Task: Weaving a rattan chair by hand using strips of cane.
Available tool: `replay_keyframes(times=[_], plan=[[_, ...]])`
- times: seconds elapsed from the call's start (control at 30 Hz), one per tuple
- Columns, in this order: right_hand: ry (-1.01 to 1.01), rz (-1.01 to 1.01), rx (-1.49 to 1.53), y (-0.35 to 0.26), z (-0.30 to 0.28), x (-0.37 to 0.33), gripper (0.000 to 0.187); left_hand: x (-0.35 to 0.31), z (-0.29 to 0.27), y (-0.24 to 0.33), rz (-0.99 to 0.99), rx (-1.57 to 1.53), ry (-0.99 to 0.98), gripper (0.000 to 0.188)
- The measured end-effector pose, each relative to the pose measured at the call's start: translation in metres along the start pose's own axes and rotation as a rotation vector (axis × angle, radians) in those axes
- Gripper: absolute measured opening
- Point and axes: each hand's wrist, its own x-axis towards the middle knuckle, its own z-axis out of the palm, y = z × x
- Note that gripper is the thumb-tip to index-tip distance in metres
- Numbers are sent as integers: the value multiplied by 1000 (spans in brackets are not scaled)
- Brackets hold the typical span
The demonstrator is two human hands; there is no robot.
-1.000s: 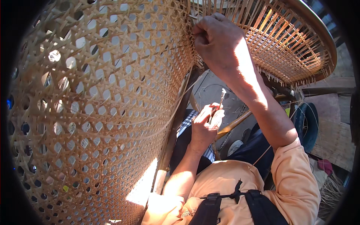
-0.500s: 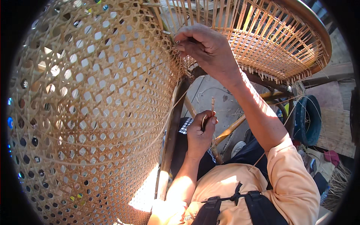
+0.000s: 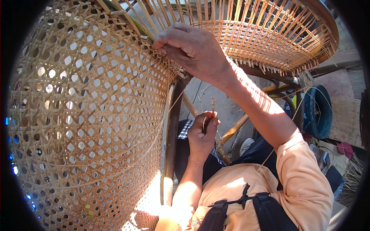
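Observation:
A large panel of woven cane webbing with open holes fills the left side. At its upper right border my right hand is closed, thumb and fingers pinched against the edge of the weave. What the fingertips grip is hidden behind the hand. Lower down, in front of my body, my left hand is closed around a thin light-brown stick whose tip points up. A curved strip also shows between its thumb and fingers. A long loose cane strand runs along the panel's right border.
A round rattan basket-like frame with open spokes stands at the upper right. Dark and yellow poles cross below it. At the right are a teal bucket, a red cloth and dry strips on the floor.
My right hand has moved left and slightly down along the panel's border. The view has shifted a little, and my left hand keeps its grip on the stick.

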Motion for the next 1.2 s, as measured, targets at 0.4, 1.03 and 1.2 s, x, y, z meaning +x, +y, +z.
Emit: replay_keyframes(times=[0.4, 1.03, 1.2], plan=[[-146, -140, -64, 6, -10, 13, 15, -1, -4, 1, -36, -7, -30, 13], [-69, 49, -106, -1, -7, 4, 14, 0, -3, 2, -53, -39, -34, 15], [-26, -2, -256, -5, -3, 8, 12, 1, -2, -4, 19, -33, -39, 12]])
